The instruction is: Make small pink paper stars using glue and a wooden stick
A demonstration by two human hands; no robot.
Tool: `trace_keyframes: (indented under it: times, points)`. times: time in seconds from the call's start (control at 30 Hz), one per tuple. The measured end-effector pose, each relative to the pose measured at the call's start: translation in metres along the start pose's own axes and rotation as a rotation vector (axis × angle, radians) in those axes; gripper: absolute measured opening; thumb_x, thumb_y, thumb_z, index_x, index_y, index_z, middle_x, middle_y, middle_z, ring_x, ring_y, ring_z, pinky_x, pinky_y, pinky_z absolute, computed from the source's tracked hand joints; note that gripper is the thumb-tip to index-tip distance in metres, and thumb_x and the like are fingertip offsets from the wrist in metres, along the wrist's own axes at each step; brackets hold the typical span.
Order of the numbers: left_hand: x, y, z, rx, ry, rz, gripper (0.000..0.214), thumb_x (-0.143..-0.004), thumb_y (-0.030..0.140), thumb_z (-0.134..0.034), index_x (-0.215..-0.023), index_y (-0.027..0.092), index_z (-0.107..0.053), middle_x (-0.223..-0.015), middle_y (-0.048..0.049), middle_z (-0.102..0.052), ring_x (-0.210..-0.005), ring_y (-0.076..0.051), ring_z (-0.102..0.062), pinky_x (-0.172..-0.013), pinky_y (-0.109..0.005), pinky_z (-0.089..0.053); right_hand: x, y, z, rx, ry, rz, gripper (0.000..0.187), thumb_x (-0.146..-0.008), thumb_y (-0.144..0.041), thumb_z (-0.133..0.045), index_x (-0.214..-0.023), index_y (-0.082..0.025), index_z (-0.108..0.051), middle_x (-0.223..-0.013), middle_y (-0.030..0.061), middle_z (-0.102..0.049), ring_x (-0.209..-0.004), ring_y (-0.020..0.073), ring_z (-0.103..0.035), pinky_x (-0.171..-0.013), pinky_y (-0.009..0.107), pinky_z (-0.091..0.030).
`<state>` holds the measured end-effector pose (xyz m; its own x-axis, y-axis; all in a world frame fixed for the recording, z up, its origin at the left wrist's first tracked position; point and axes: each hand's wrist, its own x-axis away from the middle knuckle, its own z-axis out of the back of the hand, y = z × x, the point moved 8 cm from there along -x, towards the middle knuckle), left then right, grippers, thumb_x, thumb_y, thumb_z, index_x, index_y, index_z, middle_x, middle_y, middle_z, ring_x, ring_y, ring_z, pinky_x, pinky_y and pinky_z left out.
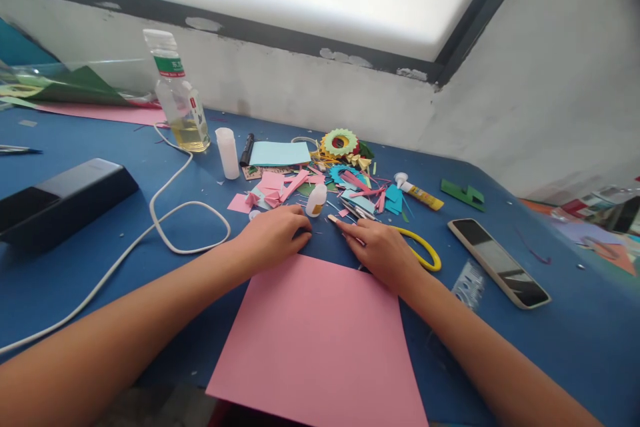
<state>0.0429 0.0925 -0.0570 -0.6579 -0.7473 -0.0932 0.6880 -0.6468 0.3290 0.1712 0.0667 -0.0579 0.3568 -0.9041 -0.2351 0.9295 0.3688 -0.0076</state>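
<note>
A large pink sheet of paper (320,340) lies in front of me, its lower end reaching past the table's near edge. My left hand (280,233) rests at the sheet's upper left, fingers curled loosely downward and thumb apart, with nothing visible in it. Just beyond its fingertips stands a small white bottle (316,201). My right hand (376,245) is at the sheet's upper right, index finger stretched towards the bottle. A yellow looped handle (434,255) shows beside that hand, which hides part of it. Past both hands lie pink paper scraps (273,183).
A clear bottle of yellowish liquid (193,133), a white cylinder (228,153) and a white cable (163,213) are on the left, beside a dark box-like device (70,197). On the right are a phone (500,263), a glue tube (423,195) and a green paper piece (463,193).
</note>
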Motion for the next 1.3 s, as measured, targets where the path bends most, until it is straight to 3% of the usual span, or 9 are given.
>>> trace_keyframes:
  times: [0.33,0.73,1.3]
  points:
    - [0.0,0.001,0.002,-0.004,-0.012,0.0,0.026,-0.085,0.025,-0.045,-0.094,0.02,-0.068,-0.096,-0.0045,-0.063,-0.086,-0.019,-0.061,-0.071,-0.029,-0.048,0.005,0.003,0.004,-0.119,-0.016,0.013,0.03,-0.086,-0.019,-0.05,-0.112,-0.022,-0.065,-0.075,0.0033,-0.07,-0.064,0.0148,-0.061,-0.058,0.024,-0.041]
    - [0.001,0.0,0.003,0.0,-0.015,-0.007,0.025,-0.085,0.026,-0.046,-0.093,0.02,-0.068,-0.096,-0.0045,-0.063,-0.084,-0.019,-0.061,-0.071,-0.029,-0.047,0.011,0.01,0.005,-0.202,0.053,-0.128,0.029,-0.087,-0.022,-0.049,-0.111,-0.022,-0.065,-0.07,0.0025,-0.068,-0.06,0.0135,-0.059,-0.055,0.023,-0.039]
    - [0.001,0.0,0.003,-0.016,-0.014,0.008,0.026,-0.084,0.026,-0.045,-0.094,0.02,-0.068,-0.096,-0.0048,-0.063,-0.086,-0.02,-0.061,-0.069,-0.028,-0.048,0.01,0.003,0.008,-0.062,0.007,-0.178,0.032,-0.083,-0.02,-0.05,-0.109,-0.028,-0.067,-0.078,0.0037,-0.073,-0.066,0.0184,-0.064,-0.055,0.027,-0.038]
